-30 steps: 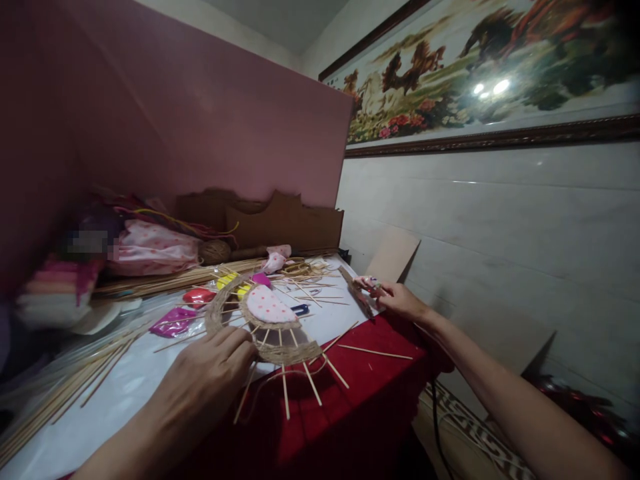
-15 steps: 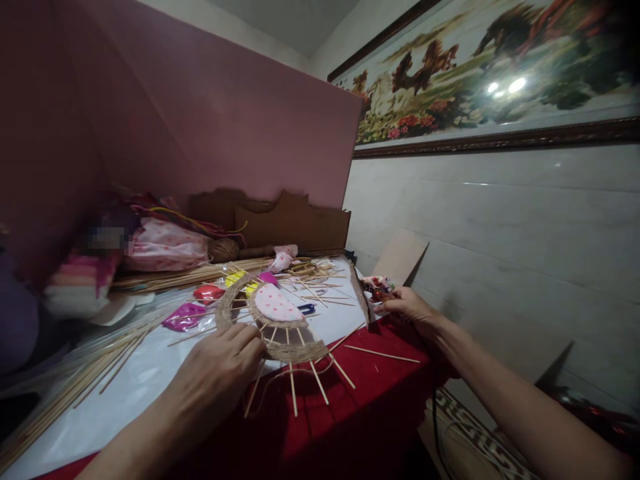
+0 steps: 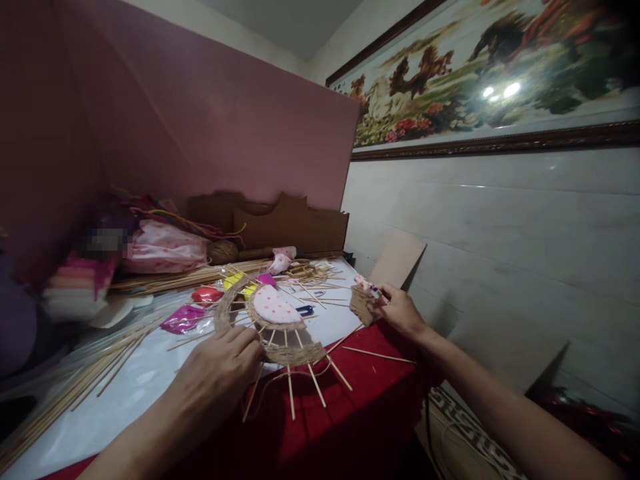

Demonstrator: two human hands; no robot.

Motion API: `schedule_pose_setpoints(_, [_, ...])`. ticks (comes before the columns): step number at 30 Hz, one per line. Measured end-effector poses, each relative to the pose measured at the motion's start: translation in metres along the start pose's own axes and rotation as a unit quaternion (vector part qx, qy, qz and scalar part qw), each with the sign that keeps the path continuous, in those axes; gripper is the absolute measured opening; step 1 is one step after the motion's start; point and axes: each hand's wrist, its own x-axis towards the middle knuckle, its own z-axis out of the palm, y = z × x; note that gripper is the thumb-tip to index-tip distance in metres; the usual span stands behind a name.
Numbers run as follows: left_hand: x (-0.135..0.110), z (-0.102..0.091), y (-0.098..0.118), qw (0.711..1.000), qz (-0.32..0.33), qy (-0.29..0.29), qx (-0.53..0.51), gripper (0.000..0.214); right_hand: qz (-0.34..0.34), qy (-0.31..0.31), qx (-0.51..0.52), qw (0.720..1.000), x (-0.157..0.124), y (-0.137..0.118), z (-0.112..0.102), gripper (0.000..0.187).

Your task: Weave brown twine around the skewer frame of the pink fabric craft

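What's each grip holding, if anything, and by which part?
Left grip: twine frame, by its near-left edge. Right grip: patterned tool, by its near end; whether it also holds the brown piece is unclear.

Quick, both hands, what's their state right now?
Left hand: closed on the twine-and-stick piece, fingertips hidden.
Right hand: closed, holding a colourful patterned object.

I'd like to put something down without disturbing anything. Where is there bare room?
The white sheet looks bare between the left forearm and loose sticks; a smaller patch lies between the blue object and brown piece. Behind the woven piece, packets and cloth crowd it.
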Motion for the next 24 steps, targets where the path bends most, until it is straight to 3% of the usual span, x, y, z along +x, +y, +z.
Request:
schedule_pose_setpoints(2, [0.0,0.001,0.0,1.0,-0.004,-0.009,-0.001,0.021,0.039,0.017,0.109,0.993,0.002,-0.005,0.002,0.022])
schedule_pose_setpoints(5, [-0.001,0.002,0.0,0.999,-0.021,-0.033,-0.005,0.019,0.115,0.025,0.267,0.957,-0.006,-0.025,-0.005,0.029])
schedule_pose_setpoints(9, [-0.001,0.0,0.002,0.997,-0.041,-0.06,-0.011,0.017,0.126,-0.124,0.373,0.911,-0.04,-0.066,-0.022,0.031])
schedule_pose_setpoints(12, [-0.001,-0.001,0.003,0.996,-0.045,-0.071,-0.01,0.017,0.134,-0.291,0.347,0.881,-0.069,-0.093,-0.029,0.042])
schedule_pose_setpoints(14, [-0.001,0.0,0.002,0.996,-0.048,-0.079,-0.014,0.018,0.118,-0.357,0.291,0.88,-0.084,-0.107,-0.029,0.044])
schedule_pose_setpoints(18, [-0.002,0.003,0.001,0.995,-0.063,-0.077,-0.029,0.019,0.058,-0.326,0.238,0.913,-0.098,-0.125,-0.019,0.026])
schedule_pose_setpoints(21, [-0.001,0.004,0.001,0.994,-0.068,-0.074,-0.038,0.018,-0.052,-0.311,0.182,0.932,-0.097,-0.132,-0.011,0.015])
schedule_pose_setpoints(24, [-0.001,0.003,0.002,0.995,-0.065,-0.068,-0.037,0.016,-0.163,-0.316,0.084,0.931,-0.094,-0.137,-0.006,0.011])
